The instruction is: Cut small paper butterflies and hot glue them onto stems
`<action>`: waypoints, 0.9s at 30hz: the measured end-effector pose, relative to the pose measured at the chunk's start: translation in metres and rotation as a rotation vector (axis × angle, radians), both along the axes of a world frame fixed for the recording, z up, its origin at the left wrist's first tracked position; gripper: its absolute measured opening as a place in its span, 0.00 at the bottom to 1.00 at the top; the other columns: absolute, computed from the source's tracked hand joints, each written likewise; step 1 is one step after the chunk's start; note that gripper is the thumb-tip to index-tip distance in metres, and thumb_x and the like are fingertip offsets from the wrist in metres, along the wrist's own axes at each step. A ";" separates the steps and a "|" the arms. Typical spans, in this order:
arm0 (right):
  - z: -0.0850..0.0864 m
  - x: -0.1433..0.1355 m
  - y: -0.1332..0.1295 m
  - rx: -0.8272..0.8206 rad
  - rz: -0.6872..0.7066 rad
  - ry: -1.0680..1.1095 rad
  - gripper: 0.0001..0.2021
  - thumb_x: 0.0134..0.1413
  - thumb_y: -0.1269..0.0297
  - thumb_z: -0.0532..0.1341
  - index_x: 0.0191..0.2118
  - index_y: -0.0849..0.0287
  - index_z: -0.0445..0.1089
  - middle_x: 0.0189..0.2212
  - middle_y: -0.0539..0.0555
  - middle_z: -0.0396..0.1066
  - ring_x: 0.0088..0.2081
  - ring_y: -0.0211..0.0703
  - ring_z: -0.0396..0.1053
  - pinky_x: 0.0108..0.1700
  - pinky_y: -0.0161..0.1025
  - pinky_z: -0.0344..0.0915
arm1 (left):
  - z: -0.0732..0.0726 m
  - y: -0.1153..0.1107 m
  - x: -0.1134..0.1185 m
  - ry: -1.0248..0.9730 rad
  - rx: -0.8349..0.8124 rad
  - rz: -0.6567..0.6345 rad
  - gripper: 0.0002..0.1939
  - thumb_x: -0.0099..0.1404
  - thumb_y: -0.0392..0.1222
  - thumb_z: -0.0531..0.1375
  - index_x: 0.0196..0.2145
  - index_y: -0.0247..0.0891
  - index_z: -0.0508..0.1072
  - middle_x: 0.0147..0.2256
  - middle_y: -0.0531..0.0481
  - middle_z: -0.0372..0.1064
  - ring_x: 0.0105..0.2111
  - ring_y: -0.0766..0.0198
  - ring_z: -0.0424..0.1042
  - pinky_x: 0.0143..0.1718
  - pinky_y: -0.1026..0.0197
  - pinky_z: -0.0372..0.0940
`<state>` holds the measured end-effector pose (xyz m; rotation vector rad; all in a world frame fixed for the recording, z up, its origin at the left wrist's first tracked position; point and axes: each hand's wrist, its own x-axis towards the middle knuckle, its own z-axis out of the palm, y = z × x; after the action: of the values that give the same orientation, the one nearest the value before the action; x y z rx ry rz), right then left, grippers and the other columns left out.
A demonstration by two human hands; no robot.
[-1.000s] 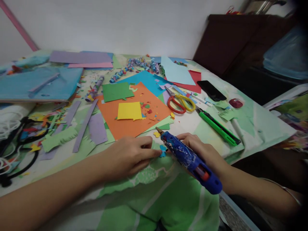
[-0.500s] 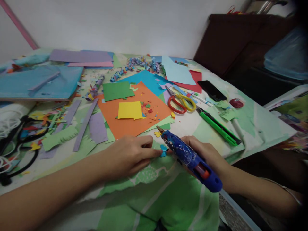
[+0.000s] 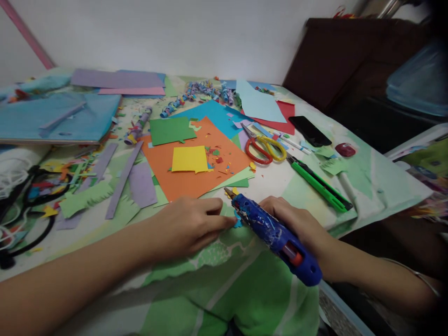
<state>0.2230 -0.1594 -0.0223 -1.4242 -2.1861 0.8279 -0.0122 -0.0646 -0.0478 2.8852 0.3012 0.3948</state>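
Note:
My right hand point(image 3: 297, 224) is wrapped around a blue hot glue gun point(image 3: 269, 228) with a stained body and a red-orange part in its side. Its metal nozzle points up and to the left over the table edge. A small blue paper cut-out point(image 3: 238, 220) lies at the fingertip of my left hand point(image 3: 192, 226), partly covered by the glue gun. One left finger reaches out onto the cut-out while the others are curled. Just behind the nozzle sits a small yellow paper cut-out point(image 3: 235, 191), partly hidden.
Orange paper point(image 3: 171, 186) bears a yellow sheet point(image 3: 189, 158) and scraps. Scissors point(image 3: 261, 151), a green box cutter point(image 3: 315, 182) and a black phone point(image 3: 310, 130) lie to the right. Purple strips point(image 3: 124, 182) and black cords point(image 3: 45, 200) are at left. Rolled-paper pieces point(image 3: 199, 91) lie behind.
The glue gun has shifted slightly left and down, its nozzle now nearer the yellow cut-out and its body covering more of the blue one. My left hand stays almost still.

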 end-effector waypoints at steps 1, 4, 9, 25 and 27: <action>0.000 0.000 0.000 -0.008 -0.001 -0.004 0.09 0.48 0.67 0.58 0.37 0.56 0.60 0.35 0.53 0.66 0.34 0.42 0.61 0.36 0.38 0.58 | 0.000 0.000 0.000 -0.003 0.009 -0.017 0.13 0.68 0.37 0.49 0.44 0.40 0.71 0.27 0.51 0.65 0.23 0.68 0.63 0.21 0.65 0.54; 0.001 0.000 0.001 -0.022 0.011 -0.006 0.10 0.48 0.67 0.59 0.38 0.56 0.61 0.37 0.54 0.65 0.36 0.42 0.61 0.37 0.38 0.59 | 0.001 0.000 0.000 -0.015 0.039 -0.049 0.13 0.69 0.36 0.48 0.43 0.39 0.71 0.22 0.54 0.63 0.20 0.68 0.61 0.20 0.63 0.50; 0.002 0.001 0.001 -0.030 0.003 0.002 0.09 0.49 0.66 0.60 0.38 0.56 0.61 0.37 0.55 0.64 0.36 0.43 0.61 0.38 0.39 0.60 | 0.003 -0.001 0.000 0.016 0.085 -0.039 0.12 0.68 0.35 0.48 0.44 0.39 0.69 0.22 0.55 0.63 0.19 0.69 0.61 0.20 0.63 0.49; 0.004 0.000 0.002 0.033 0.010 -0.045 0.09 0.49 0.67 0.61 0.35 0.55 0.58 0.35 0.53 0.61 0.35 0.42 0.60 0.35 0.37 0.59 | 0.007 -0.002 -0.003 0.189 0.197 -0.090 0.18 0.67 0.31 0.47 0.54 0.39 0.59 0.24 0.53 0.65 0.20 0.66 0.62 0.21 0.63 0.53; 0.003 -0.001 0.002 0.033 0.002 -0.044 0.10 0.47 0.68 0.61 0.35 0.55 0.58 0.35 0.52 0.61 0.35 0.42 0.61 0.35 0.36 0.59 | 0.006 -0.002 -0.004 0.198 0.196 -0.087 0.19 0.67 0.31 0.47 0.55 0.39 0.58 0.24 0.53 0.65 0.20 0.66 0.62 0.22 0.62 0.54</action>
<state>0.2224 -0.1578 -0.0194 -1.4369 -2.2238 0.7643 -0.0159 -0.0665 -0.0415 3.1231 0.1752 0.1288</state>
